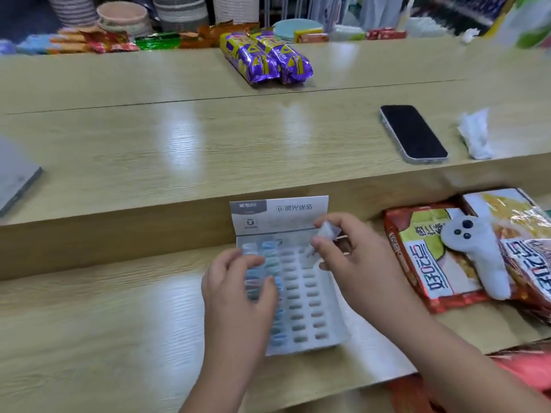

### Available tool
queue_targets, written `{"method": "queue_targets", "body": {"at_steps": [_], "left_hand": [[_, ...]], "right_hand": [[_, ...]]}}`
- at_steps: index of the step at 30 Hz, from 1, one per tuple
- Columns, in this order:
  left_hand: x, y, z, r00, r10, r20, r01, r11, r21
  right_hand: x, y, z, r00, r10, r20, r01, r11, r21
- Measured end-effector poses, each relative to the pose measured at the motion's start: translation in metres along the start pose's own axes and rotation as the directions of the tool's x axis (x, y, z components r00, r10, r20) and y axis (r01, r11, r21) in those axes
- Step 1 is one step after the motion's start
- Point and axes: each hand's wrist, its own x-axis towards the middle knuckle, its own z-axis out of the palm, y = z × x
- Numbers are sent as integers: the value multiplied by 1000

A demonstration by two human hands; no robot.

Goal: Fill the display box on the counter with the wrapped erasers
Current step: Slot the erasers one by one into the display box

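A white display box point(310, 308) with rows of oval slots lies on the lower counter, its printed lid point(280, 214) standing up against the step. Its two left columns hold several wrapped erasers point(269, 257) in blue, green and pink. My left hand point(238, 296) rests over those filled columns, fingers curled onto the erasers. Above the box's upper right corner, my right hand point(348, 254) pinches a wrapped eraser point(326, 231) in clear film between thumb and fingers. The right two columns show bare slots.
Red snack packets point(423, 260) with a white plush toy point(477, 251) lie right of the box. On the upper counter are a black phone point(413, 132), a crumpled white wrapper point(475, 135), two purple packs point(268, 58) and a grey slab point(15, 174) at left.
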Motion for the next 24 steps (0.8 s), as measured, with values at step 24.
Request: {"method": "queue_targets", "body": {"at_steps": [24], "left_hand": [[1, -9, 9, 984, 123, 132, -140, 982, 128]], "right_hand": [[35, 22, 29, 941, -332, 65, 323, 825, -464]]}}
